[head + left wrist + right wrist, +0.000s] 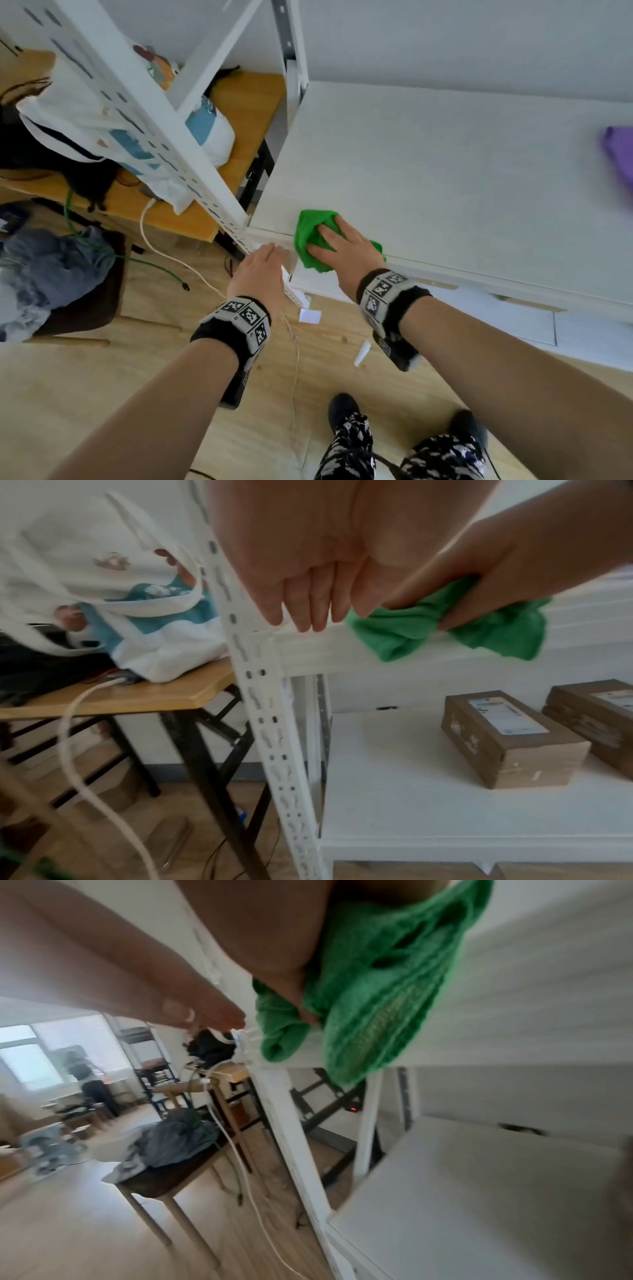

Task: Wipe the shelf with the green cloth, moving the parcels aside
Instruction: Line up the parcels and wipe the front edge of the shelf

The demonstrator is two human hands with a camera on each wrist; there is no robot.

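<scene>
The right hand (346,251) lies on the green cloth (313,236) at the front left corner of the white shelf (445,164), its thumb and fingers clamped on the bunched fabric, as the left wrist view shows. Part of the cloth spills over the shelf's front edge below the fingers. Ahead of the fingertips and off to their right the board runs bare to the back wall, up to a blurred purple thing (620,154) at the far right.

The left hand (260,274) sits just left of the cloth, fingers together and straight, their tips on the front rim beside the perforated white upright (263,723).

Below the fingers, on the lower shelf (428,804), two brown parcels (510,739) stand side by side; each bears a white label whose print is too small to read.
</scene>
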